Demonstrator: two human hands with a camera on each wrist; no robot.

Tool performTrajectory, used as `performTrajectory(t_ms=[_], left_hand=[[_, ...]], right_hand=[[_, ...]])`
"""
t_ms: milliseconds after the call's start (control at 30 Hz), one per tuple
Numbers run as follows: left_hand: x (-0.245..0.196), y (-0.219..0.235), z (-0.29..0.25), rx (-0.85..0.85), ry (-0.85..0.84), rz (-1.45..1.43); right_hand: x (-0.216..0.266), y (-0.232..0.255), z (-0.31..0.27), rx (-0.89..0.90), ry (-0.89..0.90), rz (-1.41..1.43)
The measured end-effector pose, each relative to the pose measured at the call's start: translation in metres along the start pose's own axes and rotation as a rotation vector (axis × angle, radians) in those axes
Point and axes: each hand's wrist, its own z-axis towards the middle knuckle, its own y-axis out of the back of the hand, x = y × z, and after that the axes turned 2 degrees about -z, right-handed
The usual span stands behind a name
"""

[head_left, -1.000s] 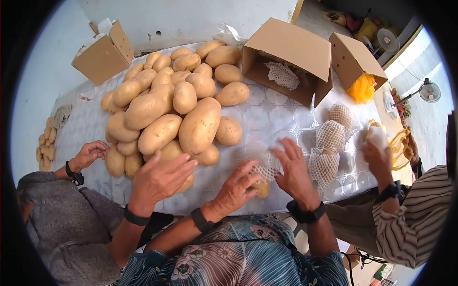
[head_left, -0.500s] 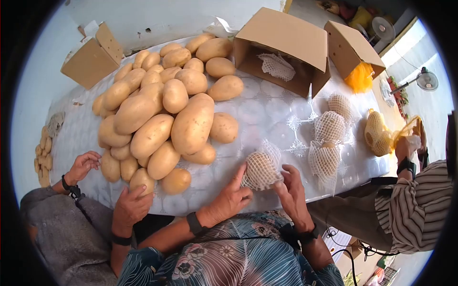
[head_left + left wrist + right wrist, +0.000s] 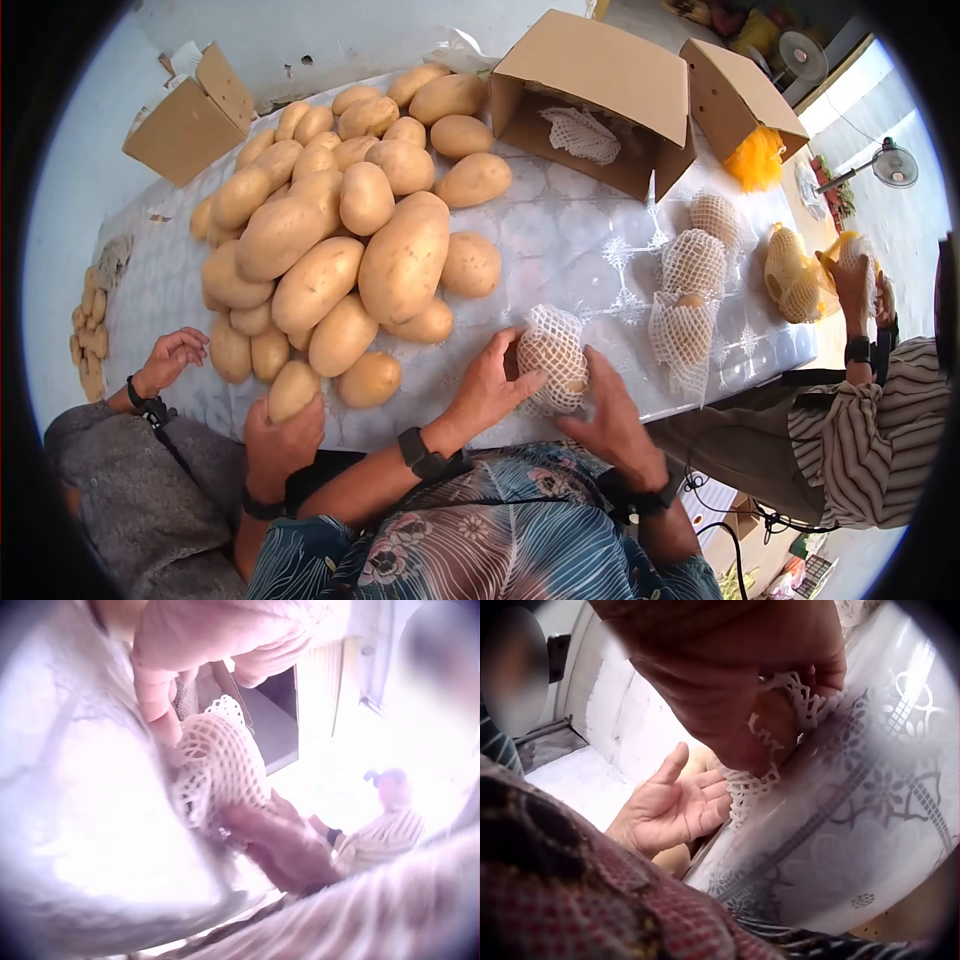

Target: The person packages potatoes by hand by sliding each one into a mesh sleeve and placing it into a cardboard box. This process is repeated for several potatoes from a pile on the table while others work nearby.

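Note:
A potato in a white foam net (image 3: 553,358) lies on the table's near side. My left hand (image 3: 492,382) is at its left, fingers extended; in the right wrist view the left palm (image 3: 667,810) is turned up, fingertips at the net. On the other side is my right hand (image 3: 617,425), thumb and fingers around the net's end (image 3: 754,787), where bare potato skin (image 3: 776,724) shows. In the left wrist view, the net (image 3: 229,757) lies between the left hand (image 3: 217,637) and the right hand (image 3: 281,844).
A large potato pile (image 3: 330,230) covers the table's left. Netted potatoes (image 3: 692,265) stand in a row to the right, near a yellow-netted bundle (image 3: 792,275). Cardboard boxes (image 3: 590,75) are at the back. A neighbour's hand (image 3: 283,440) at left holds a potato; another person works at right.
The netted potato has turned more upright between my hands, and my right hand has moved lower along it. The neighbour at left has lifted a potato from the pile's near edge.

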Motion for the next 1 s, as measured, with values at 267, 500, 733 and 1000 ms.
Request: performTrajectory(t_ms=[267, 500, 733, 1000], left_hand=[[-0.006, -0.009, 0.007, 0.054, 0.087, -0.226], [-0.017, 0.000, 0.010, 0.079, 0.239, -0.777], [-0.047, -0.006, 0.019, 0.243, 0.130, -0.789], [-0.020, -0.019, 0.013, 0.492, 0.132, -0.462]], right_hand=[[0.002, -0.019, 0.025, -0.093, 0.106, 0.018], [0.011, -0.013, 0.028, 0.059, -0.027, 0.791], [0.005, 0.003, 0.021, -0.079, -0.101, 1.188], [-0.059, 0.121, 0.008, -0.658, -0.168, 0.715]])
